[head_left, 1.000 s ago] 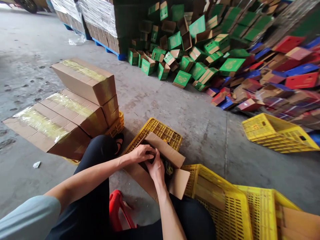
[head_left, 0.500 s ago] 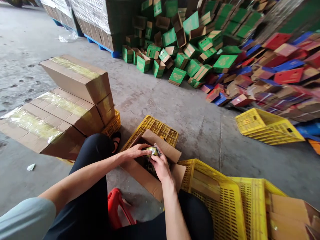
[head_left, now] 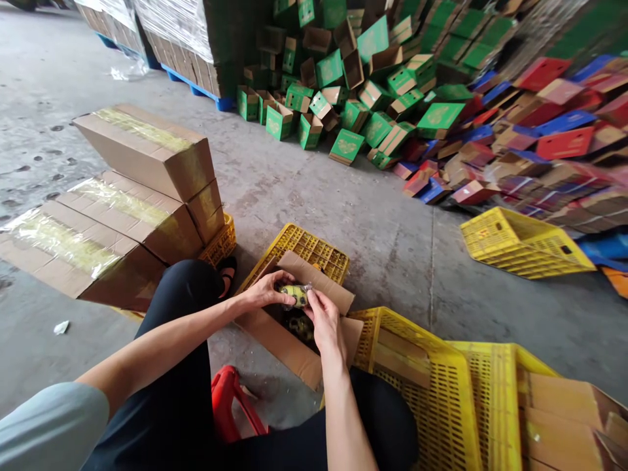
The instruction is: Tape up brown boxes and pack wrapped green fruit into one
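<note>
Above an open cardboard box (head_left: 279,348), both my hands hold a small yellow-and-black item (head_left: 296,296) in clear plastic wrap; its exact kind I cannot make out. The thumb and fingers of my left hand (head_left: 269,290) close on its left end. My right hand (head_left: 324,319) pinches the wrap at its right end. Inside the box lie similar yellow-and-black items (head_left: 300,325), partly hidden by my hands and the flaps. Beneath the box is a yellow plastic crate (head_left: 314,247), its grid showing behind the raised flap.
Taped cartons (head_left: 147,150) are stacked at my left. Yellow crates (head_left: 441,386) with cardboard in them stand at my right, and another yellow crate (head_left: 524,252) lies farther off. Green boxes (head_left: 346,145) and red and blue boxes (head_left: 564,145) are heaped behind. A red stool (head_left: 228,402) is below me.
My hands have spread slightly apart along the wrapped item, which now shows more of its length. My left hand has shifted to its left end. More of the box's contents is visible.
</note>
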`<state>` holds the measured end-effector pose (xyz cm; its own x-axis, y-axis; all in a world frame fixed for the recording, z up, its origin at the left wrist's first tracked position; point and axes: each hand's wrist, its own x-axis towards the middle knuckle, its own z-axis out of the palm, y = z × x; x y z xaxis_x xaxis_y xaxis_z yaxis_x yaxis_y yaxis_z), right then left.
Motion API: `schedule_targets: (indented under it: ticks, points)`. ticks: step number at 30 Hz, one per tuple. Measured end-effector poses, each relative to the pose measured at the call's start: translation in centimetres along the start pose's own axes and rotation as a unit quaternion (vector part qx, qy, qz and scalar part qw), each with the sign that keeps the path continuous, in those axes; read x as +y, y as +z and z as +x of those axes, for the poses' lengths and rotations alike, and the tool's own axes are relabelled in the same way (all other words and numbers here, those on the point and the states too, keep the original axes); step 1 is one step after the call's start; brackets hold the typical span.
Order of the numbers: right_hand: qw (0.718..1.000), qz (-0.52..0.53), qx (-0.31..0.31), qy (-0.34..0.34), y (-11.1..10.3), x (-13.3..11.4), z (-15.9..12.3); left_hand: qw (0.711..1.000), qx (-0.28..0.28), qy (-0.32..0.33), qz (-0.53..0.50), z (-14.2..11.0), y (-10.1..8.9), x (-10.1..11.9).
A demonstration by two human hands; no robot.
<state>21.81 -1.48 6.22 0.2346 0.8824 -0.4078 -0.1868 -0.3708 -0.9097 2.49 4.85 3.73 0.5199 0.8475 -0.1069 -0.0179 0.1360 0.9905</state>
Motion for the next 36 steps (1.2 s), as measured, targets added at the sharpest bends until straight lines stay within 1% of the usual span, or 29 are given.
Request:
schedule_targets:
  ticks: [4,7,9,12,15,18,21,23,24,26,28,30,32,34,35,36]
  points:
    - [0.998,0.010,0.053,-0.019,-0.7,0.2,0.2,0.995,-0.005,-0.024,-0.092,-0.3,0.2,-0.3]
    - [0.996,0.010,0.082,-0.039,-1.2,0.3,0.2,0.987,0.016,-0.066,-0.149,-0.6,0.5,-0.3]
    - [0.995,0.002,0.093,-0.047,-1.3,0.5,0.2,0.980,0.033,-0.083,-0.178,-0.7,0.7,-0.2]
    - [0.992,-0.014,0.112,-0.060,-1.3,0.9,0.4,0.978,0.047,-0.079,-0.189,-0.8,0.8,0.2]
    - [0.988,-0.004,0.138,-0.071,-1.2,1.2,0.8,0.977,0.039,-0.075,-0.194,-0.8,0.8,0.5]
    - [0.986,0.031,0.157,-0.058,-1.2,1.3,1.0,0.977,0.024,-0.069,-0.202,-0.7,0.9,0.6]
    - [0.985,0.048,0.164,-0.042,-1.3,1.4,1.1,0.977,0.024,-0.061,-0.203,-0.5,0.9,0.3]
    - [0.985,0.033,0.165,-0.042,-1.6,1.4,1.2,0.981,0.025,-0.058,-0.182,-0.3,0.7,0.0]
    - [0.985,0.009,0.163,-0.052,-1.8,1.2,1.2,0.986,0.022,-0.055,-0.157,-0.3,0.6,-0.1]
    - [0.981,-0.075,0.152,-0.095,-2.1,0.8,1.1,0.996,0.018,-0.035,-0.081,-0.3,0.3,0.0]
    - [0.963,-0.174,0.131,-0.158,-2.1,0.2,0.7,1.000,0.023,0.004,0.015,-0.3,0.0,0.1]
    - [0.939,-0.244,0.102,-0.218,-1.6,-0.3,0.2,0.994,0.025,0.046,0.093,-0.5,-0.1,0.3]
    - [0.921,-0.282,0.065,-0.262,-0.7,-0.4,-0.1,0.987,-0.003,0.067,0.143,-0.5,0.0,0.3]
    - [0.910,-0.298,0.028,-0.287,0.2,0.0,-0.2,0.982,-0.043,0.069,0.173,-0.3,0.1,0.0]
    - [0.908,-0.301,0.015,-0.290,0.5,0.2,0.0,0.979,-0.051,0.067,0.188,-0.1,0.0,-0.2]
    - [0.910,-0.301,0.008,-0.286,0.6,0.5,0.3,0.976,-0.042,0.064,0.205,0.0,-0.2,-0.4]
